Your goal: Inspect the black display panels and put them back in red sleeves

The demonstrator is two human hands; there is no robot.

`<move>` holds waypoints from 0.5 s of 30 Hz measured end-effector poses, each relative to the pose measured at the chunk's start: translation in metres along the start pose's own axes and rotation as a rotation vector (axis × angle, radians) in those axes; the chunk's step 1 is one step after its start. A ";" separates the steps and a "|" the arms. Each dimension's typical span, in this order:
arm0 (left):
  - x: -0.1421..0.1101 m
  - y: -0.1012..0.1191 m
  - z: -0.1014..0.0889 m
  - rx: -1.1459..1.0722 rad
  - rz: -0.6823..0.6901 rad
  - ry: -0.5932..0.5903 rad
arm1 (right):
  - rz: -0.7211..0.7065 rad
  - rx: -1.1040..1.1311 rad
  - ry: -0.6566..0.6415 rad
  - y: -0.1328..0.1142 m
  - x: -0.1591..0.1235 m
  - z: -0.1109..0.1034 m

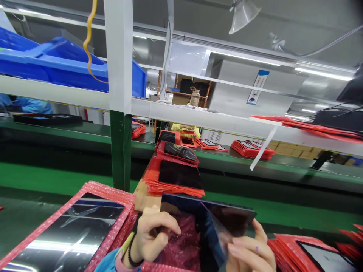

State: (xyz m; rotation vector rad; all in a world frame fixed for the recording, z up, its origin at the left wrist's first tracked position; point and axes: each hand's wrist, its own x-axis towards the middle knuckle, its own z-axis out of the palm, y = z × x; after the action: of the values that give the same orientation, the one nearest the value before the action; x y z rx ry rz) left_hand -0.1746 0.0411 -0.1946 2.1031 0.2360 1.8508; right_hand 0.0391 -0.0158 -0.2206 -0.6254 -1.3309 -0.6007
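A glossy black screen panel (210, 215) stands tilted in front of me, with reflections across its face. My right hand (252, 249) grips its right side, fingers on the face and one digit at the edge. By the panel's left side, my left hand (153, 234) has its fingers curled inward; whatever they pinch, if anything, does not show. Pink bubble wrap (178, 245) appears at the panel, partly as a reflection. To the left, another dark screen panel (76, 226) lies on a stack of pink bubble-wrap sleeves (129, 207).
Stacked red sleeves with dark panels (181, 173) extend away along a board. More red sleeves (286, 249) lie at right. A white and green post (120, 113) rises ahead, carrying a shelf rail with blue bins (70, 64). A person in yellow (177, 128) is beyond.
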 end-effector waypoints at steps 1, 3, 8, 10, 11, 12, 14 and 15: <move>0.000 0.001 0.001 -0.008 -0.003 -0.005 | -0.021 -0.050 -0.008 0.001 0.000 0.000; -0.002 0.002 0.005 -0.023 -0.004 0.012 | -0.033 -0.160 0.023 0.004 0.000 0.001; -0.032 0.006 0.025 0.007 -0.154 0.170 | 0.166 -0.075 0.350 0.019 0.006 0.002; -0.049 0.010 0.034 -0.033 -0.331 0.172 | 0.242 0.024 0.360 0.025 0.012 0.003; -0.056 0.013 0.038 -0.050 -0.415 0.151 | 0.231 0.096 0.345 0.029 0.016 0.003; -0.062 0.015 0.041 -0.056 -0.487 0.124 | 0.207 0.171 0.317 0.032 0.020 0.004; -0.070 0.019 0.045 -0.037 -0.579 0.081 | 0.226 0.289 0.278 0.037 0.025 0.005; -0.072 0.020 0.047 -0.022 -0.606 0.068 | 0.298 0.332 0.260 0.039 0.026 0.006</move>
State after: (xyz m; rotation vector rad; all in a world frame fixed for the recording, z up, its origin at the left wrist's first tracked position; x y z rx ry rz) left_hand -0.1408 -0.0079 -0.2599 1.6939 0.7682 1.5396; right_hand 0.0665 0.0152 -0.1972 -0.4435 -1.0375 -0.2023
